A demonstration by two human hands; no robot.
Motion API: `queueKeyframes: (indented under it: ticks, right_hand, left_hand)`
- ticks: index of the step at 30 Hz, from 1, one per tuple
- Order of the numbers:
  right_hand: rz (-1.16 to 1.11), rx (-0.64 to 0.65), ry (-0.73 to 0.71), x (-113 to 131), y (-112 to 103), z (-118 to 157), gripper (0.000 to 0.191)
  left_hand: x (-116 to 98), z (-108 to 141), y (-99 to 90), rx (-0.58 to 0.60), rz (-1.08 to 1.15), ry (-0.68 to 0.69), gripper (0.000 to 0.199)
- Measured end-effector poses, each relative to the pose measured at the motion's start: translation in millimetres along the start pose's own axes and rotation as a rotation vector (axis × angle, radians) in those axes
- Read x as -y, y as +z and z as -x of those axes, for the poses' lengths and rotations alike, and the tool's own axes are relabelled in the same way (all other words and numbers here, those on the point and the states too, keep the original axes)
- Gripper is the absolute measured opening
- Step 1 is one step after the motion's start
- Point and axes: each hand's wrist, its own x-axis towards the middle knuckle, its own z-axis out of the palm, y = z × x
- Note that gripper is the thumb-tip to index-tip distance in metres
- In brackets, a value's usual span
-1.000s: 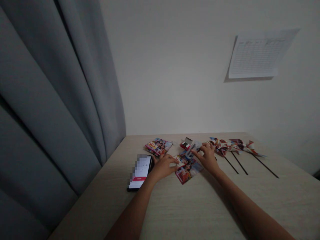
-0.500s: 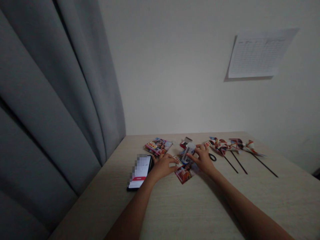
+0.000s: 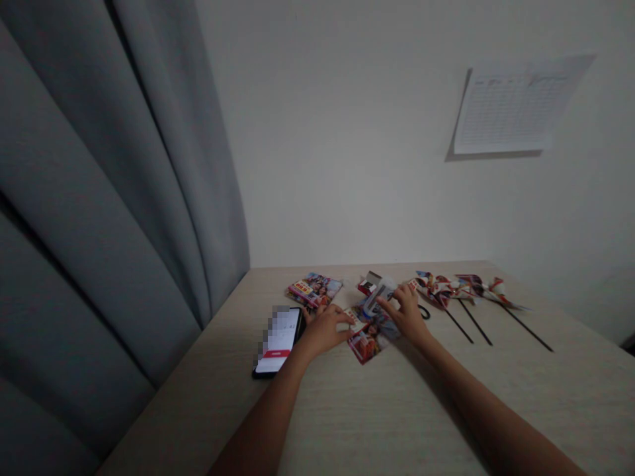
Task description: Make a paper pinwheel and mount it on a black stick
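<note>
A colourful printed paper square [image 3: 366, 344] lies flat on the table in front of me. My left hand [image 3: 325, 330] rests at its left edge, fingers spread and fingertips touching the paper. My right hand [image 3: 407, 314] grips a small clear bottle [image 3: 380, 297] with a printed label and a blue end, probably a glue bottle. The bottle is tilted over the upper part of the paper, with its blue end low on the left. Whether that end touches the paper I cannot tell.
Left of my left hand lies a phone [image 3: 278, 344]. Behind it sits a stack of printed papers [image 3: 315, 289]. A small red-and-white box [image 3: 370, 283] stands farther back. Black scissor handles [image 3: 424, 312] show beside my right hand. Several pinwheels [image 3: 466, 289] with dark sticks lie at the right.
My right hand has shifted slightly right and the bottle leans over more, its upper end moving right. My left hand and the paper stay in place.
</note>
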Motion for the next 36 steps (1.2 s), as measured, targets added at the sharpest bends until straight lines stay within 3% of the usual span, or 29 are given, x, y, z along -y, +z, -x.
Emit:
queueKeyframes:
  ticks: [9,16,25,30,36]
  right_hand:
    - [-0.255,-0.100,0.075,-12,4,-1,0.046]
    - [-0.473,-0.047,0.068,-12,6,-2,0.041]
    - [-0.775,0.074,0.243,1,-2,-8,0.049]
    - [-0.880,0.129,0.333,2,-7,-8,0.055]
    - [-0.866,0.111,0.409,-1,-10,-8,0.044]
  left_hand:
    - [1,-1,1.4,0.001,0.025,0.003,0.027]
    - [2,-1,1.7,0.011,0.020,-0.007,0.026]
    - [3,-2,3.9,0.004,-0.006,-0.003,0.027]
    - [4,-2,4.5,0.001,-0.012,0.006,0.027]
    - [4,-1,3.3,-0.007,-0.006,0.007,0.028]
